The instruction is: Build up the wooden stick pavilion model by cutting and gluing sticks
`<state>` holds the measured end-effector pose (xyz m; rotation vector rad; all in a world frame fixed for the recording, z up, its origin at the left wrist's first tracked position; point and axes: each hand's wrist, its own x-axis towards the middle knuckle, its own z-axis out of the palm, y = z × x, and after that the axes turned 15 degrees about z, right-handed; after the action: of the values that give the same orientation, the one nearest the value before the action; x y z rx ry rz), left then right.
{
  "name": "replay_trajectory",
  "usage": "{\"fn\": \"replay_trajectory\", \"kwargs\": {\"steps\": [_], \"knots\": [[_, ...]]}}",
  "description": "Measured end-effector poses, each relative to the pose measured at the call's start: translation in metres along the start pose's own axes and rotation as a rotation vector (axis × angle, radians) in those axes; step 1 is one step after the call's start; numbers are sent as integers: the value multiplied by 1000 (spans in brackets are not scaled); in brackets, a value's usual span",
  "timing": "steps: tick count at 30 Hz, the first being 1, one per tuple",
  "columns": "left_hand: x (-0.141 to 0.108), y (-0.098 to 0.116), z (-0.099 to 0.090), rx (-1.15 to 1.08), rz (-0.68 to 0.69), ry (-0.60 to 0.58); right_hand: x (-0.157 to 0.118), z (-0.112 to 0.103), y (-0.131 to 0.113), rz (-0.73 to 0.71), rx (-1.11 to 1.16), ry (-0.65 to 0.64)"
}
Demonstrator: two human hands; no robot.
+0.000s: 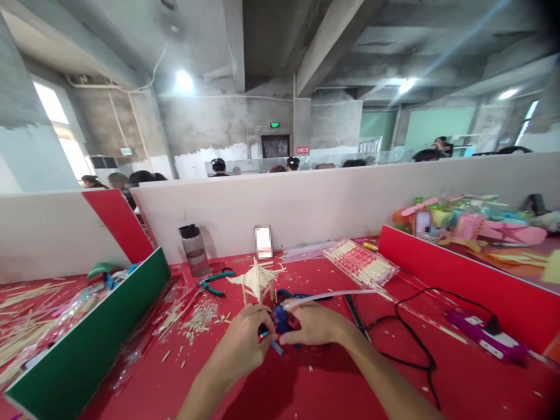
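Note:
My right hand (317, 322) is wrapped round a blue hot glue gun (281, 318), and a long translucent glue stick (341, 293) reaches out of it to the right. Close by its front, the fingers of my left hand (250, 333) are pinched together; what they hold is hidden. Just beyond both hands stands a small pavilion model (257, 280) of pale wooden sticks, with a pointed roof on thin posts. Blue-handled scissors (286, 294) lie partly hidden behind my right hand. Green-handled pliers (214, 287) rest left of the model.
Small stick offcuts (201, 318) are scattered at the left. A water bottle (193, 251) stands at the back. Bundled sticks (361, 261) lie back right. A black cable (422, 344) runs to a purple power strip (487, 335). Green (96, 332) and red (464, 286) dividers flank the table.

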<state>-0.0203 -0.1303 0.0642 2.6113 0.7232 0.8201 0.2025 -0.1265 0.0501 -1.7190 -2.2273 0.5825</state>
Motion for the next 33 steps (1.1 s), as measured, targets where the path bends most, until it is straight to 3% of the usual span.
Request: {"fn": "replay_trajectory", "kwargs": {"steps": [4, 9, 12, 15, 19, 24, 28, 33], "knots": [[-2, -4, 1, -21, 6, 8, 7, 13, -3, -51, 102, -50], [-1, -2, -8, -142, -12, 112, 10, 11, 3, -175, 285, 76], [-1, -7, -21, -257, -27, 264, 8, 1, 12, -162, 394, 71], [-3, -24, -32, -372, -61, 495, 6, -8, 25, -134, 500, 56], [-4, -54, -29, -467, -158, 686, 9, -11, 39, -131, 713, 100], [-1, -67, -9, -564, -224, 663, 13, -8, 47, -121, 782, 177], [-1, -68, 3, -618, -190, 583, 13, -5, 47, -94, 710, 177], [-5, -80, 11, -673, -152, 529, 9, -7, 39, -6, 563, 290]]}}
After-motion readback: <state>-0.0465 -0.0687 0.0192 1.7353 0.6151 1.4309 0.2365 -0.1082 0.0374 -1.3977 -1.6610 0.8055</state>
